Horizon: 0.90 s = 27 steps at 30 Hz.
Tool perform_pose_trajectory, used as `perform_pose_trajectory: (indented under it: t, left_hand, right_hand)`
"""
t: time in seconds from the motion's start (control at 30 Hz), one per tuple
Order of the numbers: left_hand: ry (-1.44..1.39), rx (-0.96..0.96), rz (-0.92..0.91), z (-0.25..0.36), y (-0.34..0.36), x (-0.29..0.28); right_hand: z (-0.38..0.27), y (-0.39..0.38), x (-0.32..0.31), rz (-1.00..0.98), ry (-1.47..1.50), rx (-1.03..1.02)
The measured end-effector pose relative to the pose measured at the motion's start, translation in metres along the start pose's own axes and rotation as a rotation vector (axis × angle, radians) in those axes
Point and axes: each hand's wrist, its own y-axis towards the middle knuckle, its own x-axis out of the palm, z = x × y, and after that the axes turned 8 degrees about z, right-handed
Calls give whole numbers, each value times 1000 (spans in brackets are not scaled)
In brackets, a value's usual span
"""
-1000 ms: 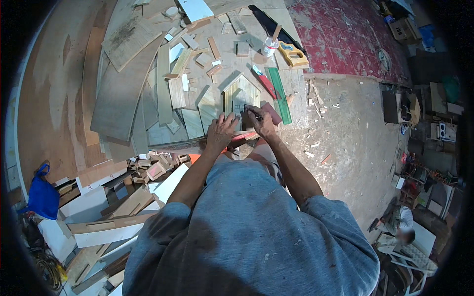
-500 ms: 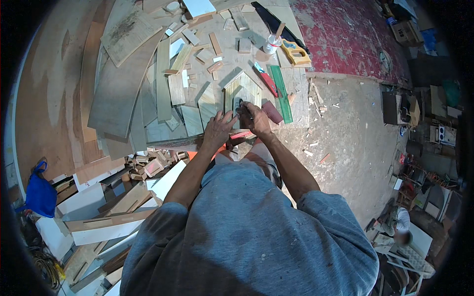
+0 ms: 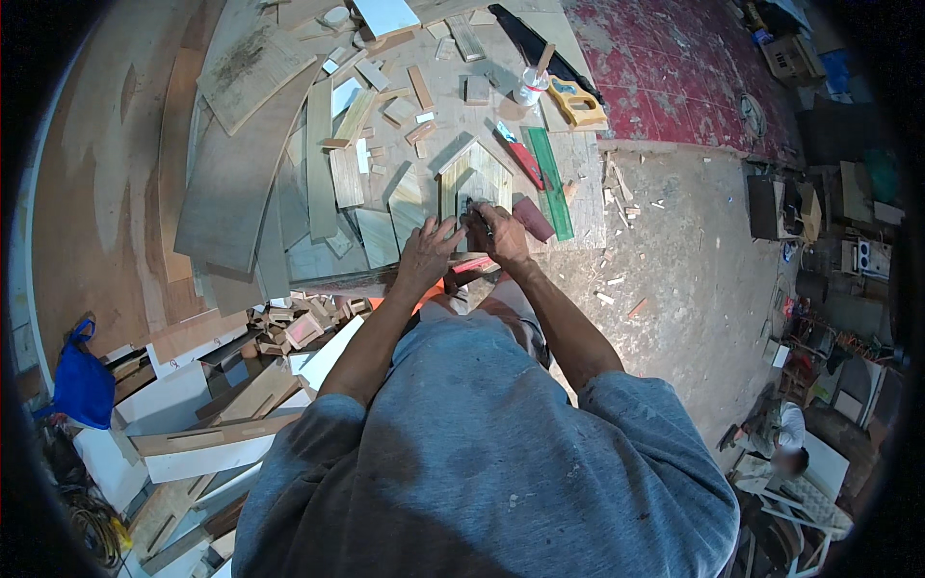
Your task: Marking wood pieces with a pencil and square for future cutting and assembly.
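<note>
- We see the house-shaped wooden piece (image 3: 475, 173) by the worktable's (image 3: 448, 108) near edge.
- Our left hand (image 3: 425, 256): open, fingers spread at its lower left.
- Our right hand (image 3: 500, 237): fingers curled over its lower part; can't tell if gripping.
- Green strip (image 3: 549, 183) lies right.

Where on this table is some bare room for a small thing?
One bare patch lies between the square wood block and the house-shaped piece, left of the red tool. A narrow margin is mostly bare right of the green ruler. Boards and offcuts crowd the left side.
</note>
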Motion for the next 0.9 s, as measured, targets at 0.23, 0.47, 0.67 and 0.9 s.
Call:
perform_pose_trajectory:
  t: [0.23, 0.47, 0.67, 0.9]
  left_hand:
    - [-3, -16, -6, 0, -1, -2]
    - [64, -15, -24, 5, -1, -1]
    - [-70, -35, 19, 7, -1, -1]
    - [18, -28, -14, 5, -2, 1]
  right_hand:
    - [5, -2, 5, 5, -40, -2]
    - [10, 0, 0, 55, 161, -27]
    - [23, 3, -7, -94, 345, 58]
    - [14, 4, 1, -44, 174, -20]
